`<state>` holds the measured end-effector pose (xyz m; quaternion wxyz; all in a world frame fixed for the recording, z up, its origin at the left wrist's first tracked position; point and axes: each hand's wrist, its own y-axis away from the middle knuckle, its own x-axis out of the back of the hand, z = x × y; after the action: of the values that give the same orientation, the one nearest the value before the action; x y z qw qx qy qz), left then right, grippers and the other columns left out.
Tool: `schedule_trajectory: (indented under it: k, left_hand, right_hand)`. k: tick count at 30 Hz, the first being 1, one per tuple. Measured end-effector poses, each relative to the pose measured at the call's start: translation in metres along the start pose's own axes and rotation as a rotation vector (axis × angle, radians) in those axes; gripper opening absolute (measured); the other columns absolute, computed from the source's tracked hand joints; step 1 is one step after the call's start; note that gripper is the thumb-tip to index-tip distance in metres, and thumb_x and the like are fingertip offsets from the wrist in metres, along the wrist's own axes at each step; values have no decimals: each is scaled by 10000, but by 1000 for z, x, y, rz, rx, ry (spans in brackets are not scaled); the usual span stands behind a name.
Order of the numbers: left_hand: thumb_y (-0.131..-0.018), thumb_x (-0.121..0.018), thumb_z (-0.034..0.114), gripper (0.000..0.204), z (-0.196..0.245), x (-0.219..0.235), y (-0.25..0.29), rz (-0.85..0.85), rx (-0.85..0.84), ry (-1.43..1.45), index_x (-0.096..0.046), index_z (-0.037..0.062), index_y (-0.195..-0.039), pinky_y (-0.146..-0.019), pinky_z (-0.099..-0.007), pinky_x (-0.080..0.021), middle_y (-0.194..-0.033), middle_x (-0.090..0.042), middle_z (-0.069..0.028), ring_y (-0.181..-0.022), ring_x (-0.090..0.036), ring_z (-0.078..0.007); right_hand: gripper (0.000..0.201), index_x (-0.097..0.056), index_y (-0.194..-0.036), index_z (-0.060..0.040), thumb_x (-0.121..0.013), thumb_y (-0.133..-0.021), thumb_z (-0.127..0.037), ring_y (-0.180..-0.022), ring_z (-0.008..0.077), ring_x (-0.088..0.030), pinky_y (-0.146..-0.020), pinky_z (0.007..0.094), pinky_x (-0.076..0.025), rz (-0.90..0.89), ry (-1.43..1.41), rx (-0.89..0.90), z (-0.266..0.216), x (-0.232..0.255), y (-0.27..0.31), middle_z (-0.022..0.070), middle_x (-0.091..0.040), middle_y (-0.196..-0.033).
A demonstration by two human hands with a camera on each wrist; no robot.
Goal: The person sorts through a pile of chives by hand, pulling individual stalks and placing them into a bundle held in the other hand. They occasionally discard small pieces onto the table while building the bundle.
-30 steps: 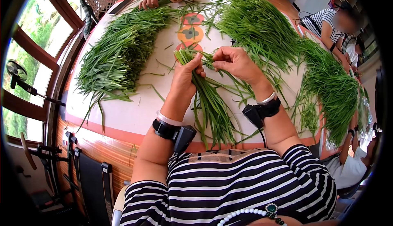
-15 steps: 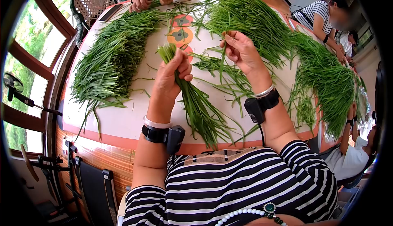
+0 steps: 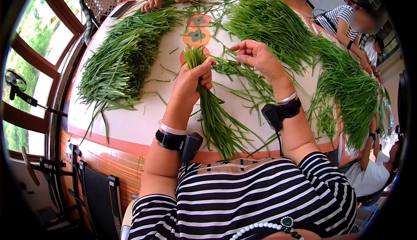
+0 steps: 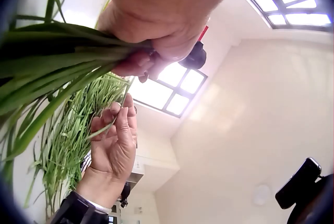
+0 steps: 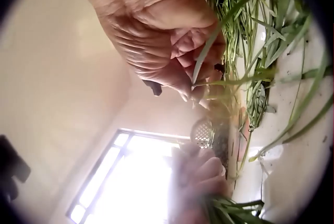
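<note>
My left hand [image 3: 191, 80] grips a bunch of green garlic chives [image 3: 213, 114] around its upper part. Pale cut ends stick out above the fist, and the long leaves fan down toward the table's near edge. To the right of the bunch, my right hand [image 3: 260, 61] is raised over loose chives [image 3: 249, 77]. Its thumb and forefinger pinch a single chive stalk [image 5: 213, 37], which curves away in the right wrist view. In the left wrist view, the bunch partly hides the left fingers.
A thick pile of chives [image 3: 124, 61] lies on the left of the table [image 3: 130, 125]. Another large pile [image 3: 271, 27] is at the back right, and more chives [image 3: 352, 92] spread along the right edge. Across the table, another person's hands [image 3: 152, 0] handle chives.
My right hand drew away from the bunch to the right, then came partway back with its fingers less upright. The left hand keeps its hold on the bunch.
</note>
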<state>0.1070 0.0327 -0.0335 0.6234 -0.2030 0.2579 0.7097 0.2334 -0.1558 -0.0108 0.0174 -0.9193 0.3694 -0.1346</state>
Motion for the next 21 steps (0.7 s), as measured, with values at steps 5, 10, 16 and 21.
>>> schedule_trajectory:
  k: [5,10,16,21]
  left_hand:
    - [-914,-630,184,192,-4,4,-4,-6,49,31,-588,8,-979,-490,-231,-342,-611,-381,45,-524,-369,-72]
    - [-914,-630,187,245,-11,2,-3,43,25,32,-601,4,-1074,-495,-233,-380,-646,-430,29,-537,-407,-81]
    - [-909,-638,173,195,-10,4,-4,115,11,105,-591,31,-1034,-494,-220,-376,-749,-544,-21,-568,-430,-82]
    - [-898,-643,128,123,-15,11,-12,251,-79,141,-586,52,-977,-482,-209,-370,-809,-584,-29,-589,-456,-76]
  right_hand:
    - [264,-622,-1111,10,-647,-850,-23,-705,39,-551,-660,176,-462,-14,-50,-35,-6,4,3,-24,-611,-833]
    - [253,-634,-1093,15,-654,-841,-2,-700,37,-563,-660,178,-472,-40,-13,-60,-15,-1,4,-23,-622,-836]
    - [239,-644,-1069,22,-651,-830,26,-765,60,-620,-704,193,-493,-96,21,25,-9,-6,3,7,-643,-806]
    - [231,-632,-1117,-9,-568,-897,-33,-670,19,-535,-552,170,-392,1,-20,118,-25,-8,5,35,-688,-847]
